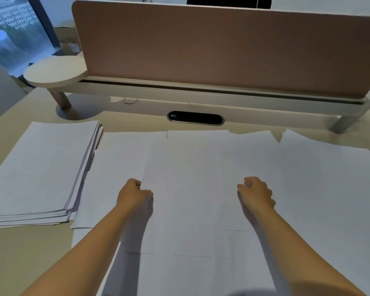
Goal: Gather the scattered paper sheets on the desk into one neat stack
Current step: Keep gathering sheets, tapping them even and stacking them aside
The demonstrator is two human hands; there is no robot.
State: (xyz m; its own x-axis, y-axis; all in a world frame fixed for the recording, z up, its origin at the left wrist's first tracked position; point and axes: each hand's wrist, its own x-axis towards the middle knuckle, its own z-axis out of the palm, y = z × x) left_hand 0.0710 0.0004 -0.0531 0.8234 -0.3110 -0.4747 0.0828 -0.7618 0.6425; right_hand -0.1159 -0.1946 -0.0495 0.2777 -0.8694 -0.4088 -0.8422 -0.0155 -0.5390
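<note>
left hand (pixel 135 194) pinches sheet (pixel 186 189) edge; right hand (pixel 255 192) curled; stack (pixel 36 169) left

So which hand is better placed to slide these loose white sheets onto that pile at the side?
Probably the left hand: it pinches the edge of a loose white paper sheet and is nearer the stacked white paper pile. The right hand is farther away.

Stack (pixel 36 167) blocks left; partition (pixel 222 50) walls rear; right side probably open.
</note>
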